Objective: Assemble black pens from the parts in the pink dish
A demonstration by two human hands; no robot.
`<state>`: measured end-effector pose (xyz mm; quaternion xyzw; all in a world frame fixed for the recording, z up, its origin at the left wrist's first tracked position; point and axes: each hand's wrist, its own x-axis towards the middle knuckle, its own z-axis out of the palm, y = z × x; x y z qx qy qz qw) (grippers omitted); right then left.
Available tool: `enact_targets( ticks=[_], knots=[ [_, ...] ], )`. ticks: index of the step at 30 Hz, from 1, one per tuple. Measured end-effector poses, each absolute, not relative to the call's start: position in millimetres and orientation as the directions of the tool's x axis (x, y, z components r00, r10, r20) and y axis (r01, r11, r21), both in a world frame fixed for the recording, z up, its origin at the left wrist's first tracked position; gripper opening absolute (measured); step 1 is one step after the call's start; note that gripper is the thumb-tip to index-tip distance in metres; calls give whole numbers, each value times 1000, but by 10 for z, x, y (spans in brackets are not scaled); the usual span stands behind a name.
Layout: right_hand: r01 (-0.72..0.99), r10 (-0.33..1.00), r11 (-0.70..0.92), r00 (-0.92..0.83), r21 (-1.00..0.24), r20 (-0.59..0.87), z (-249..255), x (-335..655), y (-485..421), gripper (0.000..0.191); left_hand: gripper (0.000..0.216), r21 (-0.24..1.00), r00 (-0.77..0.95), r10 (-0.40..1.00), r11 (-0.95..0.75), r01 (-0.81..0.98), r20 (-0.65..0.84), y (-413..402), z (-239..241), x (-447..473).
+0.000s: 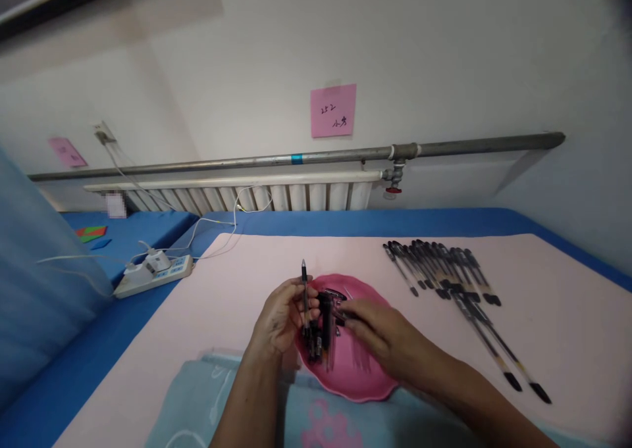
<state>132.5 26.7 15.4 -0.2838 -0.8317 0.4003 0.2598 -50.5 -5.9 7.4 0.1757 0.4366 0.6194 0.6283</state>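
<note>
My left hand (282, 316) is closed around a black pen (305, 289) held upright, tip up, over the left edge of a pink plate (368, 382). My right hand (368, 326) reaches into the plate with fingers pinched on a small dark pen part (340, 315). Several loose pen parts (323, 333) lie in the plate, black caps and thin refills among them. To the right, a row of several assembled black pens (444, 270) lies on the pink table mat (207, 316).
A white power strip (154, 273) with plugged cables sits at the left on the blue table surface. A radiator (257, 197) and pipe run along the wall behind. A light blue cloth (197, 402) covers the near table edge. A pink note (333, 110) hangs on the wall.
</note>
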Motion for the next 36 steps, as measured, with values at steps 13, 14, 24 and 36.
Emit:
enact_targets(
  ticks=[13, 14, 24, 36],
  knots=[
    [-240, 960, -49, -279, -970, 21, -14, 1528, 596, 22, 16, 824, 30, 965, 240, -513, -262, -109, 49, -381],
    [-238, 963, -33, -267, -971, 33, -17, 1531, 598, 23, 17, 824, 26, 964, 239, -514, -264, -109, 53, -379],
    [-251, 980, 72, -161, -965, 115, -19, 1509, 617, 20, 22, 828, 64, 963, 257, -499, -260, -115, 59, -333],
    [-290, 984, 5, -168, -957, 56, -16, 1539, 630, 26, 18, 851, 157, 952, 306, -428, -264, -153, 38, -326]
  ],
)
